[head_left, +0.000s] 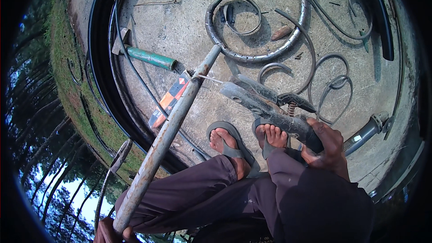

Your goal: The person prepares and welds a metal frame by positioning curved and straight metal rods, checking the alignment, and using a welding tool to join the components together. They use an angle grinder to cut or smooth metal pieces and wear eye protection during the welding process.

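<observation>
My left hand (109, 233), partly cut off by the lower edge, is wrapped round the low end of a long grey metal pipe (164, 137) with rusty patches. The pipe slants up to the right, its far end by a coiled metal ring. My right hand (328, 146) grips the dark handle of a worn grey tool (261, 105) with two arms and a coil spring (292, 108). From the pipe's upper part a thin pale strand (209, 78) runs to the tool's tip; how it is fixed there is too small to tell.
Behind the pipe lie a hammer (150, 57) with a green handle and an orange-black packet (173, 96). Curved metal strips (265, 57), grey tubing loops (330, 85) and a brown wooden piece (281, 33) lie on the concrete (193, 22). A dark rim (101, 63) curves along the left; my sandalled feet stand near the middle.
</observation>
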The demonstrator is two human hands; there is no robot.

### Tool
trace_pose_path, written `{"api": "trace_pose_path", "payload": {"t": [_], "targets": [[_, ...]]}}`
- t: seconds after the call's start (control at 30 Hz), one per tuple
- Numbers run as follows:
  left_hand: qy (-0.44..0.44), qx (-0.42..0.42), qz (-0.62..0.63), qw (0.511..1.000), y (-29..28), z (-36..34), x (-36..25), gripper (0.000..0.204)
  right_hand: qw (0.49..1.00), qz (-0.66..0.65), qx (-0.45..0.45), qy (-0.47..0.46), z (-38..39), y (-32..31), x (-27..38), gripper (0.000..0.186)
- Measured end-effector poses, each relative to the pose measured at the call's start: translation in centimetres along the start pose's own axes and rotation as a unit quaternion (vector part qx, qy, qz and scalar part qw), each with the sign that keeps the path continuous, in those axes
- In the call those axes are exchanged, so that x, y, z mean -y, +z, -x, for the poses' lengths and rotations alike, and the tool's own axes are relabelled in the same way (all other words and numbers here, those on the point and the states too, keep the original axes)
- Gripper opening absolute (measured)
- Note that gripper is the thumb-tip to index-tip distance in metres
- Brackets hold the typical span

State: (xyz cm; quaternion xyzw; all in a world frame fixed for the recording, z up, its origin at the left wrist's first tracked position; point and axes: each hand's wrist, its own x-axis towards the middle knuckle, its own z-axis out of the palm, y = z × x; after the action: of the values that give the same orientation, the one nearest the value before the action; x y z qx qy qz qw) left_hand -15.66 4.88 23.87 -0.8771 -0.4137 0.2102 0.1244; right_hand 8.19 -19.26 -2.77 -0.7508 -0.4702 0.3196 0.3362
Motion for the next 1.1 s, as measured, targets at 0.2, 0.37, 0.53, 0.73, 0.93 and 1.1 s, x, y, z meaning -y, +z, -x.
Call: {"api": "trace_pose_path", "payload": {"t": [0.2, 0.37, 0.53, 0.73, 0.93, 1.1], "targets": [[0.015, -0.005, -0.001, 1.000, 0.2, -0.1, 0.5, 0.049, 1.000, 0.010, 0.015, 0.000, 0.3, -0.2, -0.3, 0.070], [0.021, -0.019, 0.000, 1.000, 0.4, -0.1, 0.8, 0.050, 1.000, 0.016, 0.013, -0.002, 0.2, -0.3, -0.2, 0.068], [0.014, -0.003, 0.002, 1.000, 0.2, -0.3, 0.7, 0.050, 0.999, 0.035, -0.021, -0.026, 0.0, -0.2, -0.2, 0.067], [0.002, -0.006, -0.010, 1.000, 0.0, -0.2, 0.4, 0.048, 0.999, 0.039, -0.026, -0.010, 0.5, 0.0, -0.2, 0.068], [-0.002, -0.003, 0.004, 1.000, 0.0, -0.4, 0.2, 0.047, 0.999, 0.020, 0.018, 0.022, 0.4, -0.2, 0.3, 0.059], [0.000, -0.016, 0.003, 1.000, 0.3, -0.4, 0.2, 0.047, 1.000, 0.008, 0.016, 0.017, 0.0, -0.2, 0.4, 0.058]]}}
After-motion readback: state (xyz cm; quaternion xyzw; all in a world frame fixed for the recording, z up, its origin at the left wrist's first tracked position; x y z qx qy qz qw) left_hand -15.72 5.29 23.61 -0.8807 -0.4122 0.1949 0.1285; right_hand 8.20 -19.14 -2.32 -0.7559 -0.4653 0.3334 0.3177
